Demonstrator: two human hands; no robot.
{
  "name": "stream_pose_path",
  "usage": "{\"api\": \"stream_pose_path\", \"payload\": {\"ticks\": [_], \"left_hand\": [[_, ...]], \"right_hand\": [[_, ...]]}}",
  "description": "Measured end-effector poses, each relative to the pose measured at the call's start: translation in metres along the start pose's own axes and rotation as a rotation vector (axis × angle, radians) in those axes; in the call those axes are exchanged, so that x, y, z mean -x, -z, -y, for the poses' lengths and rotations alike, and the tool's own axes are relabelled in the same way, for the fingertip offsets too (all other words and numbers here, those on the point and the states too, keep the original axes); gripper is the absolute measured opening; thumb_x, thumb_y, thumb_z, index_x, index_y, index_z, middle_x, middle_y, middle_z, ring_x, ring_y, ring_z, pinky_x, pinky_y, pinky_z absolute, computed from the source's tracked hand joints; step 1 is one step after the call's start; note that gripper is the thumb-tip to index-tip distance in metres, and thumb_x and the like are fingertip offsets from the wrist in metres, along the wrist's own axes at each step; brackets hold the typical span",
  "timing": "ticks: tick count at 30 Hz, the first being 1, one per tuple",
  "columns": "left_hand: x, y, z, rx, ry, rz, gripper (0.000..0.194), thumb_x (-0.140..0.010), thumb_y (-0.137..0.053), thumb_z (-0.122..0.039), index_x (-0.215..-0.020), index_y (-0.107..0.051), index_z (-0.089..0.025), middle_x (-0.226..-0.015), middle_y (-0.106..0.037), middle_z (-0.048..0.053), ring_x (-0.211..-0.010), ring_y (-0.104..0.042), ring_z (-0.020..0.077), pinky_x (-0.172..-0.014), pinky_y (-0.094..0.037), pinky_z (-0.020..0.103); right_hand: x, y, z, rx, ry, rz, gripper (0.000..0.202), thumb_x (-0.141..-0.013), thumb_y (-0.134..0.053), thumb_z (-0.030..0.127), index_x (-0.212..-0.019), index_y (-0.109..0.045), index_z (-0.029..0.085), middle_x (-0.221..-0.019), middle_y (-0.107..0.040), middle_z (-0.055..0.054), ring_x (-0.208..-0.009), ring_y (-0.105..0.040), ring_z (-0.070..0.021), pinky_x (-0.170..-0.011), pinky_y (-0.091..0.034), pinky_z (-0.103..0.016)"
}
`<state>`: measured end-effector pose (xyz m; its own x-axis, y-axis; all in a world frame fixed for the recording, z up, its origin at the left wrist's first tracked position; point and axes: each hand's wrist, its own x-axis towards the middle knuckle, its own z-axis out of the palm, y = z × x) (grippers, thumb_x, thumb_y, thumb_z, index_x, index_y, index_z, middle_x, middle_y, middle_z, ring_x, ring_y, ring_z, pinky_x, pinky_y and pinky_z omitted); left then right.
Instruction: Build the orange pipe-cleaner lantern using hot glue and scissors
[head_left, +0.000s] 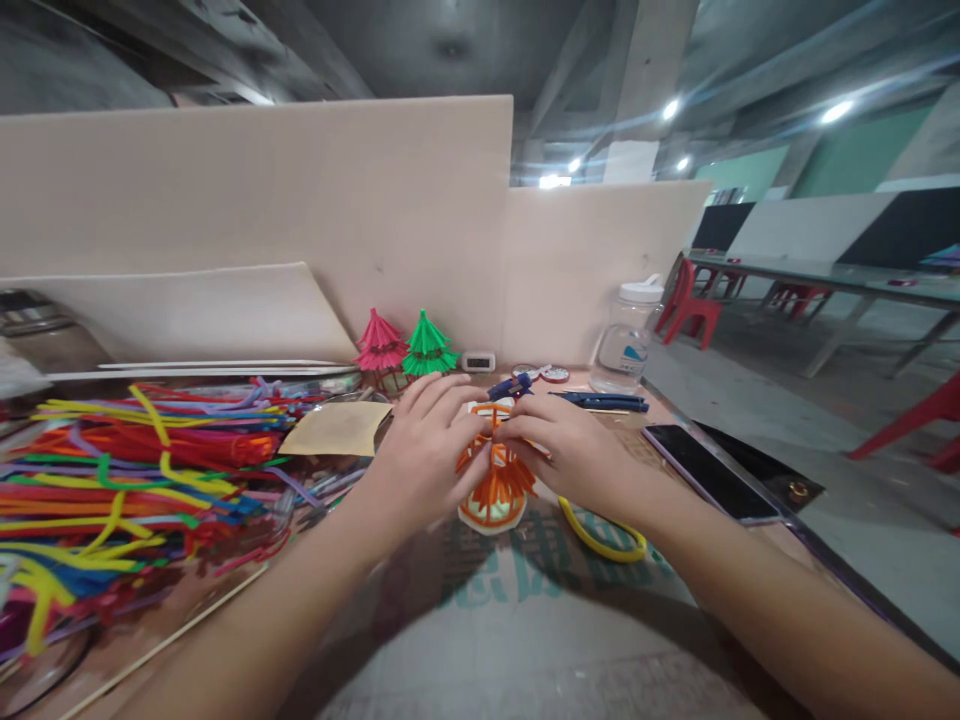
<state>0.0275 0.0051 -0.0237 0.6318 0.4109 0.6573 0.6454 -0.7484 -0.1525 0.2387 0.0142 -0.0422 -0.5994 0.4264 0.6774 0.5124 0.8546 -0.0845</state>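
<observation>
An orange pipe-cleaner model (496, 492), shaped like a small tiered pavilion on a pale round base, stands on the table in front of me. My left hand (427, 450) is at its upper left, thumb and fingers bent in against the orange frame. From the right, my right hand (566, 445) pinches the upper part with its fingertips. Both hands partly cover the top. Behind them stand a pink pipe-cleaner tower (380, 345) and a green pipe-cleaner tower (429, 345). A yellow pipe-cleaner ring (604, 535) lies by my right wrist.
Bundles of coloured pipe cleaners (127, 470) cover the left side. A thin stick (165, 640) lies in front of them. Pliers (600, 401), a phone (712, 472) and a water bottle (626, 340) are at the right. Pale panels (262, 200) wall off the back.
</observation>
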Motion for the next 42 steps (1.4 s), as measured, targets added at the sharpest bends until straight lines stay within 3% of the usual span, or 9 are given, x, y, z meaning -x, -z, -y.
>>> {"api": "stream_pose_path", "payload": {"ticks": [18,29,42], "left_hand": [[-0.001,0.003,0.005,0.117,0.025,0.064,0.013,-0.085,-0.057,-0.016,-0.096,-0.064,-0.019,-0.121,-0.065,0.011,-0.119,-0.053,0.0295,-0.106,-0.041,0.052],[-0.002,0.005,0.007,0.168,0.036,0.044,0.014,-0.083,-0.057,-0.012,-0.092,-0.062,-0.021,-0.117,-0.065,0.008,-0.117,-0.054,0.0273,-0.105,-0.041,0.049],[0.0,-0.001,0.014,0.246,0.104,0.104,0.01,-0.084,-0.058,-0.014,-0.089,-0.063,-0.021,-0.119,-0.064,0.008,-0.118,-0.056,0.0267,-0.104,-0.042,0.048]], "right_hand": [[0.001,-0.001,-0.002,-0.01,-0.033,0.018,0.015,-0.092,-0.057,0.007,-0.099,-0.067,0.017,-0.096,-0.069,-0.009,-0.091,-0.059,-0.0221,-0.081,-0.051,-0.037],[0.002,0.001,0.0,0.012,-0.03,-0.001,0.012,-0.092,-0.059,0.009,-0.096,-0.067,0.016,-0.093,-0.068,-0.008,-0.088,-0.057,-0.0218,-0.078,-0.049,-0.035],[0.001,0.005,0.003,-0.025,-0.035,-0.032,0.013,-0.091,-0.059,0.008,-0.097,-0.067,0.016,-0.093,-0.067,-0.009,-0.088,-0.058,-0.0217,-0.078,-0.05,-0.035]]}}
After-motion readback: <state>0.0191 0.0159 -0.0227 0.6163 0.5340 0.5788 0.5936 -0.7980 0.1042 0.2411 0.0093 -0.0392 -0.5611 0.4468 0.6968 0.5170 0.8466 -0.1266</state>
